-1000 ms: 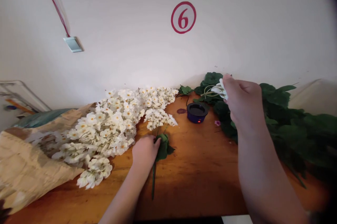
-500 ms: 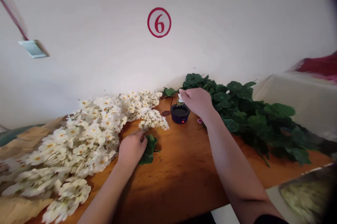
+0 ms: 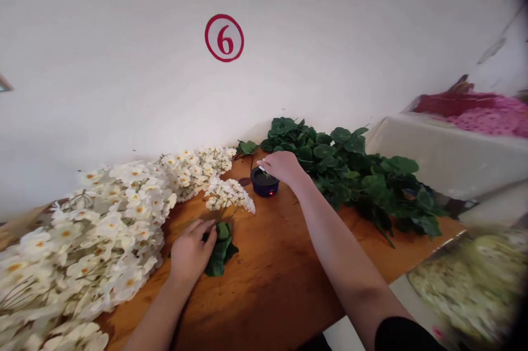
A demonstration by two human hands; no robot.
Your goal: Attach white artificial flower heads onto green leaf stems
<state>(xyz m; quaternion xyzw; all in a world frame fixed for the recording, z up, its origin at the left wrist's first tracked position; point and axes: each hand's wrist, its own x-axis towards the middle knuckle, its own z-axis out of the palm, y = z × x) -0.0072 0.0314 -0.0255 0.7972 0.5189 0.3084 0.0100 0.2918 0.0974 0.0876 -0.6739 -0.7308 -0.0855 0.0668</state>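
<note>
Reaching up from the lower right of the frame, the right hand (image 3: 282, 166) has its grip pinched on a small white blossom (image 3: 263, 169) at the mouth of a dark blue pot (image 3: 264, 188), near the centre; whether the blossom touches what is inside cannot be told. A red light (image 3: 271, 193) glows on the pot's front. Lower and left of centre, the left hand (image 3: 192, 252) has its grip closed around a green leafy stem (image 3: 218, 257), leaves showing right of the thumb. Just above that hand, a white flower spray (image 3: 231, 195) lies on the wooden counter (image 3: 264, 274). A heap of white flowers (image 3: 119, 224) fills the lower left, and dark green leaves (image 3: 342, 164) are piled from the centre toward the right.
</note>
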